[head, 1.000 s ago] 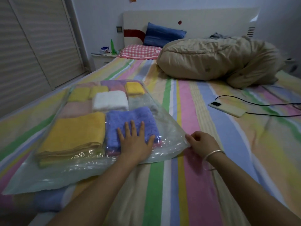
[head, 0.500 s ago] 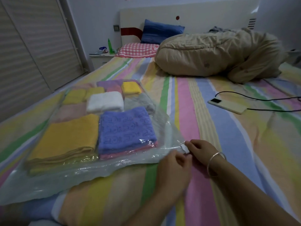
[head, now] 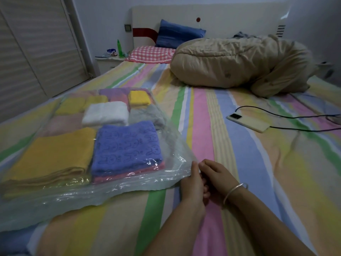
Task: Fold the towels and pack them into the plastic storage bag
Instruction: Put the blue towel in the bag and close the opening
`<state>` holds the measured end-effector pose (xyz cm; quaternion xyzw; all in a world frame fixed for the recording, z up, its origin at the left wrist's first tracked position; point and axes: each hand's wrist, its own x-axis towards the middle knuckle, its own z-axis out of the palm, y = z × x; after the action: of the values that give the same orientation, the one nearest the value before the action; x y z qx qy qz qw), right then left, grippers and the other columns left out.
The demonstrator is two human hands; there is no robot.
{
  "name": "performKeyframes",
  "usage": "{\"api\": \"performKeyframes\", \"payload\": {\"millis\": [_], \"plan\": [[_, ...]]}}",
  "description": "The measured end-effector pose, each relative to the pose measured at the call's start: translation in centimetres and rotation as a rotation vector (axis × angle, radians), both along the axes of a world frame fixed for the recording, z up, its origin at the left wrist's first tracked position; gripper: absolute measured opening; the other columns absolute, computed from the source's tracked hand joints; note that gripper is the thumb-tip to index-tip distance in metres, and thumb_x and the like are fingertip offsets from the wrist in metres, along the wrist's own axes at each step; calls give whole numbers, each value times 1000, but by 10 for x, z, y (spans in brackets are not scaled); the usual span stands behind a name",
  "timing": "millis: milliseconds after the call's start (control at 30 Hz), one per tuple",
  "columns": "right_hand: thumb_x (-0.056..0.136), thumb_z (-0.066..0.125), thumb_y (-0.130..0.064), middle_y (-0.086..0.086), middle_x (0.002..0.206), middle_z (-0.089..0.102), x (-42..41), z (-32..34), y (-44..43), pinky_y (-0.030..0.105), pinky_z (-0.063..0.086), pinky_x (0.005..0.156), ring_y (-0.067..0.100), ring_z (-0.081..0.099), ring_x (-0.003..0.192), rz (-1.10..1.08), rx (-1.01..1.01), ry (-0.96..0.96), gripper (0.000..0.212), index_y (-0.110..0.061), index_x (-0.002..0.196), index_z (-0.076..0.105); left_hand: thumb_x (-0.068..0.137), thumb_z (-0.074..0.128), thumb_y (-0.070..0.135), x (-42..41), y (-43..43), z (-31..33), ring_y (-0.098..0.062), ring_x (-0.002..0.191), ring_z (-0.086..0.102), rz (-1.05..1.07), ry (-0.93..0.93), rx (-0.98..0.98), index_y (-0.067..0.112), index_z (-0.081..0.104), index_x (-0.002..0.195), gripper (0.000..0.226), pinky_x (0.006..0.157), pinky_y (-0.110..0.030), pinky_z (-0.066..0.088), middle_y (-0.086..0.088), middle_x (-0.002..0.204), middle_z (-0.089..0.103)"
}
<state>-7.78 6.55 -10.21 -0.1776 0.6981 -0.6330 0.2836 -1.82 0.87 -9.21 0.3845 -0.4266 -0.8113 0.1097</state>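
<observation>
Plastic storage bag (head: 166, 183): clear, lying flat, gripped at its near corner. Folded towels (head: 127, 146) inside, left of and beyond the grip: purple, yellow, white, grey, perhaps pink.

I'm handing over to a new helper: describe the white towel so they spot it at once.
On the striped bed, a clear bag of folded towels lies at the left. The white towel sits mid-bag, just behind the blue rabbit-print towel and left of a grey towel. It is the only white one.
</observation>
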Motion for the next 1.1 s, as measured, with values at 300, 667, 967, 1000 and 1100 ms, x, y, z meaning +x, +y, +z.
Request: {"api": "performKeyframes", "payload": {"millis": [300,667,967,1000,1100], "plan": [[96,53,-35,5,57,57,-11,4,-4,27,45,53,21,53,55,-4,78,121,42,-1,71,57,99,47,38,-9,1,-5,-9,27,29,8,27,-134,16,39,52,52,36,-16,23,7,34,31],[95,52,-20,12,55,45,-5,-12,-9,29,37,52,20,41,51,-161,-42,111,34,-6,65,50,95,50,19,2,-3,2,-8,25,31,159,55,-17,12,45,53,43,31,-14,21,3,36,43],[97,50,-12,-7,46,33,-10,-20,-8,26,24,50,11,27,45,-179,-5,225,46,-18,53,40,92,47,11,48,-42,6,-9,25,22,199,37,-133,11,41,55,38,35,-10,15,2,36,34],[97,50,-12,-6,46,33,-11,-20,-7,27,24,51,12,27,45,-181,-4,217,46,-18,53,40,93,47,11,53,-48,6,-9,25,22,205,31,-126,12,41,55,38,35,-9,15,3,36,35],[98,48,-12,-4,46,31,-12,-19,-5,28,23,49,13,25,44,-172,-11,184,45,-15,54,39,92,48,12,70,-65,4,-8,25,22,238,11,-112,12,42,58,35,34,-9,14,4,36,35]]}}
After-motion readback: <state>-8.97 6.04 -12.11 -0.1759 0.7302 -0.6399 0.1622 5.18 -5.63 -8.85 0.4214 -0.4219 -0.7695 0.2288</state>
